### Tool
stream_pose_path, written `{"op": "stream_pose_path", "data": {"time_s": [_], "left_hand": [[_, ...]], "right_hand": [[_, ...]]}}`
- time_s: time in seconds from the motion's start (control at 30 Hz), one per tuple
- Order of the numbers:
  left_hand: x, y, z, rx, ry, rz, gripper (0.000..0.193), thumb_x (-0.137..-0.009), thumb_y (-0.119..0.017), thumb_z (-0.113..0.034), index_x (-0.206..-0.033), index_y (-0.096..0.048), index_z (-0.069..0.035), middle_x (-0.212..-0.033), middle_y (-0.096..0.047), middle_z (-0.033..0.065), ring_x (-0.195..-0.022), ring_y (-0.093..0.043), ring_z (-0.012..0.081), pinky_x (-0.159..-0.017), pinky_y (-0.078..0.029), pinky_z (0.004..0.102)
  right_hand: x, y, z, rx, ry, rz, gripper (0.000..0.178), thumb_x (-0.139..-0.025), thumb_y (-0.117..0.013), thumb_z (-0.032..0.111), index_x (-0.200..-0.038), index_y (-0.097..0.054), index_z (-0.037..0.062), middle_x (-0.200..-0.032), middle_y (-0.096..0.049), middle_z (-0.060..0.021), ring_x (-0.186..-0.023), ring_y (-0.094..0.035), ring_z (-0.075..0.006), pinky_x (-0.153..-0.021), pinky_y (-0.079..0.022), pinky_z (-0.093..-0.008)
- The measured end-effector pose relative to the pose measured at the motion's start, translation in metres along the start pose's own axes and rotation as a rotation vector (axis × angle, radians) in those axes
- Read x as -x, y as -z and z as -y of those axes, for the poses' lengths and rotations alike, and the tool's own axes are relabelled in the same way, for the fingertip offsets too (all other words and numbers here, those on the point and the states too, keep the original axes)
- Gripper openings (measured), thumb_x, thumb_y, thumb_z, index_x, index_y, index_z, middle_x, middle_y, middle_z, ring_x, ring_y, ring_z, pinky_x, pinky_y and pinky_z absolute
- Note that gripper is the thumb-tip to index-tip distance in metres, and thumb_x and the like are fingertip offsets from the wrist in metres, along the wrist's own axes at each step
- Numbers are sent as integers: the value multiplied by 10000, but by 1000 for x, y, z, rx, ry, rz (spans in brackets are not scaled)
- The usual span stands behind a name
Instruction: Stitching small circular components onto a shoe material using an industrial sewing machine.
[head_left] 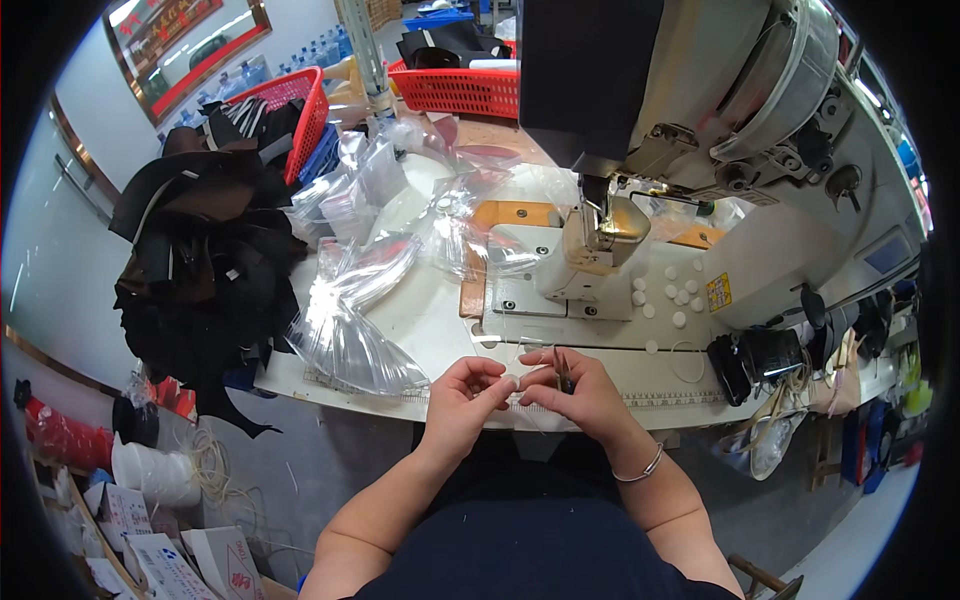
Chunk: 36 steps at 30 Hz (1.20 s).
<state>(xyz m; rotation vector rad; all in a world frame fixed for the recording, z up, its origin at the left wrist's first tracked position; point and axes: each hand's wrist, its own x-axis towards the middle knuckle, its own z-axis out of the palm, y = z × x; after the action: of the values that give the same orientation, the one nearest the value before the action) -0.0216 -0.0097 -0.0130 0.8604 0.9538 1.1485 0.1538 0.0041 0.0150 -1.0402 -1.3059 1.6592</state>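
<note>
My left hand [465,395] and my right hand [575,390] meet at the front edge of the sewing table [430,310]. Between their fingertips they pinch a small white round piece [513,381]. My right hand also holds small dark thread snips [563,370], pointing up from the fingers. More white round pieces [672,293] lie scattered on the table by the sewing machine [700,130], whose post and needle area [598,235] stand just beyond my hands.
Clear plastic bags [365,290] are piled at the table's left. A heap of black material [205,270] hangs over the left end. Red baskets [455,90] stand at the back. Boxes and a white spool [150,470] sit on the floor, lower left.
</note>
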Motion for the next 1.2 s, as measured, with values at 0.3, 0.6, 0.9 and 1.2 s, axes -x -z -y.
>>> {"op": "stream_pose_path", "data": {"time_s": [0.3, 0.6, 0.9, 1.2], "left_hand": [[1, 3, 1, 277, 162, 84, 220, -821, -614, -85, -1006, -541, 9, -854, -600, 64, -751, -584, 114, -695, -495, 233], [4, 2, 8, 29, 30, 48, 180, -827, -597, -64, -983, -565, 20, -861, -620, 86, -766, -613, 137, -716, -514, 249], [4, 3, 9, 105, 120, 76, 167, -827, -600, -59, -970, -574, 22, -843, -622, 83, -739, -611, 126, -686, -520, 235], [-1, -5, 11, 159, 134, 71, 113, -820, -607, -67, -900, -574, 6, -817, -616, 75, -767, -602, 127, -717, -503, 243]], "right_hand": [[-1, 0, -10, 52, 30, -106, 321, -736, -674, 15, -1024, -538, -22, -777, -634, -44, -705, -582, -83, -641, -462, -204], [2, -3, -10, 4, 28, -126, 301, -743, -669, 13, -1016, -546, -15, -780, -629, -49, -682, -598, -101, -612, -462, -200], [5, 4, -10, -188, -101, -105, 244, -756, -667, 46, -974, -571, -4, -761, -615, -53, -657, -608, -109, -456, -367, -177], [7, 1, -12, -37, 75, -239, 214, -738, -686, 48, -914, -569, 13, -699, -614, -45, -621, -591, -96, -527, -425, -195]]}}
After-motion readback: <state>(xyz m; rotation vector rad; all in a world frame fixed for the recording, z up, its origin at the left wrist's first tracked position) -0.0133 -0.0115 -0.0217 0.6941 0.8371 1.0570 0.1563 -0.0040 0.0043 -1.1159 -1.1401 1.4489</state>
